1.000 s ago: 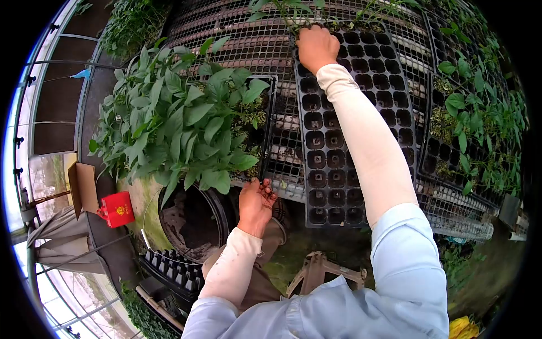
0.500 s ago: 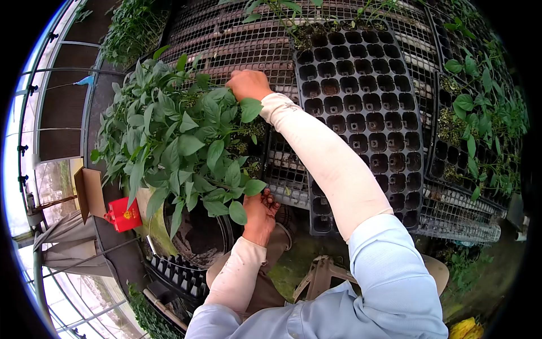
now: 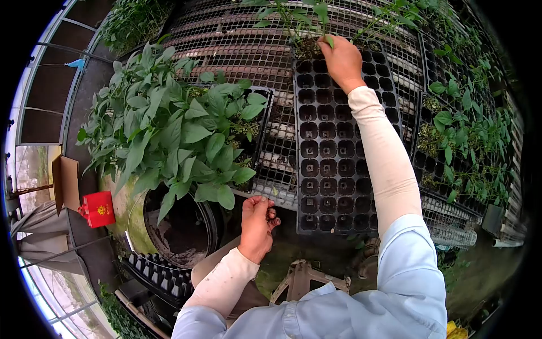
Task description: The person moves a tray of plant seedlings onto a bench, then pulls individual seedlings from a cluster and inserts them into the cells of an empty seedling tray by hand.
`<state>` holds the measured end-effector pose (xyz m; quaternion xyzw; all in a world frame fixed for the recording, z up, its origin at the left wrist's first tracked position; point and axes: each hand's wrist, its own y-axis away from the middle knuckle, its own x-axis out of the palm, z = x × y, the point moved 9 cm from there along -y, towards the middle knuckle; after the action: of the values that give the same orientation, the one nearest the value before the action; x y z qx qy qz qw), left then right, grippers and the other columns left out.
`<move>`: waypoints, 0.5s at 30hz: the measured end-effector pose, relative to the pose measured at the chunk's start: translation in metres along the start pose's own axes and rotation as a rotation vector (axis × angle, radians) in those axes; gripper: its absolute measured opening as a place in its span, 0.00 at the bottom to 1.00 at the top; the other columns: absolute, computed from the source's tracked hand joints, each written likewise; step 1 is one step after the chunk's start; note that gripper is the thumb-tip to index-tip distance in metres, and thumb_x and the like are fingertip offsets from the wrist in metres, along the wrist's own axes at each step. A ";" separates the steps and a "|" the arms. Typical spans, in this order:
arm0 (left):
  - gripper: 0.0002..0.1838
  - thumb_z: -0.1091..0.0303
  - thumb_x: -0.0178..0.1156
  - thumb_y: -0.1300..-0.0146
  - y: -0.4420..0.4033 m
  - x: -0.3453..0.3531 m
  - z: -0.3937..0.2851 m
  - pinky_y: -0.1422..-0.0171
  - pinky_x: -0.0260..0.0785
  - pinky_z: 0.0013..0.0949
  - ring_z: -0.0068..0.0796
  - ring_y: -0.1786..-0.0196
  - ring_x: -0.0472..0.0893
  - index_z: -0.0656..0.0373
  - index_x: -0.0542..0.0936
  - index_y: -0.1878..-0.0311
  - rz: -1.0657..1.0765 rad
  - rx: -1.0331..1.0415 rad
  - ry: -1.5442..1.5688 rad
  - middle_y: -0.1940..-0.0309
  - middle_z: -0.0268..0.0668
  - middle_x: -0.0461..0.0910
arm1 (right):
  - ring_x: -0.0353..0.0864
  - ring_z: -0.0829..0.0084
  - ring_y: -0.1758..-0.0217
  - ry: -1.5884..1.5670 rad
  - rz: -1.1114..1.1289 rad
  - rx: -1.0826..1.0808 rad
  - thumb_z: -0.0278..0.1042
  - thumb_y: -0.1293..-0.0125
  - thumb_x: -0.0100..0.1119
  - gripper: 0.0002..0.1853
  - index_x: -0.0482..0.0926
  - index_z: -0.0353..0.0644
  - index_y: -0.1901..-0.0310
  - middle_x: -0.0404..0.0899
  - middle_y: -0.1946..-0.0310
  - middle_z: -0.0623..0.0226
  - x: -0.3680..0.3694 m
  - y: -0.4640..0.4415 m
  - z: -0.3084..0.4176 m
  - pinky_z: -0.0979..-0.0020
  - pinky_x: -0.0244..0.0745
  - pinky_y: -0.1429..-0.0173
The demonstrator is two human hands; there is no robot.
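A black cell tray point(image 3: 328, 150) with mostly bare cells lies on the mesh bench. At its far end my right hand point(image 3: 341, 59) pinches a green seedling point(image 3: 322, 14) by its lower stem, beside other seedlings standing in the end cells. My left hand point(image 3: 258, 226) is near the bench's front edge, its soiled fingers curled around something small and dark that I cannot make out. Left of the cell tray, a second tray point(image 3: 264, 121) carries dense leafy seedlings point(image 3: 169, 127).
A round black tub point(image 3: 212, 217) stands below the leafy tray, near stacked black trays point(image 3: 161, 277). Further left are a red box point(image 3: 99, 209) and an open cardboard box point(image 3: 66, 183). More seedling trays point(image 3: 420, 130) stand at the right. A stool point(image 3: 307, 282) is below.
My right hand went from the cell tray's far end to the leafy seedlings, then back to the far end, where a seedling now shows at its fingers. My left hand stayed near the front edge.
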<state>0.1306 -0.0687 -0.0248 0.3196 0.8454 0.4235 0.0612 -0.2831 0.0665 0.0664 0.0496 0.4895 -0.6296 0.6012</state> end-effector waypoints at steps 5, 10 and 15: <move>0.05 0.67 0.52 0.25 0.002 0.026 -0.030 0.61 0.70 0.28 0.17 0.66 0.71 0.52 0.68 0.51 0.129 0.141 -0.031 0.61 0.29 0.73 | 0.82 0.50 0.57 0.140 0.102 0.011 0.44 0.32 0.57 0.12 0.84 0.48 0.58 0.82 0.61 0.58 0.031 -0.004 -0.021 0.52 0.77 0.54; 0.08 0.68 0.54 0.26 -0.003 0.021 -0.067 0.58 0.69 0.26 0.16 0.63 0.72 0.54 0.71 0.47 0.159 0.331 -0.136 0.56 0.28 0.75 | 0.78 0.56 0.46 0.409 0.217 0.065 0.45 0.37 0.63 0.10 0.87 0.54 0.60 0.82 0.55 0.63 0.051 -0.002 -0.032 0.55 0.75 0.47; 0.19 0.69 0.53 0.26 -0.008 0.022 -0.080 0.55 0.71 0.26 0.17 0.58 0.75 0.52 0.68 0.33 0.174 0.326 -0.153 0.44 0.29 0.77 | 0.77 0.55 0.44 0.417 0.364 0.171 0.43 0.37 0.62 0.14 0.86 0.48 0.54 0.81 0.50 0.61 0.057 -0.003 -0.035 0.53 0.73 0.42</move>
<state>0.0797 -0.1129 0.0237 0.4281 0.8650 0.2592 0.0358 -0.3197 0.0486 0.0129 0.3156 0.5309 -0.5264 0.5844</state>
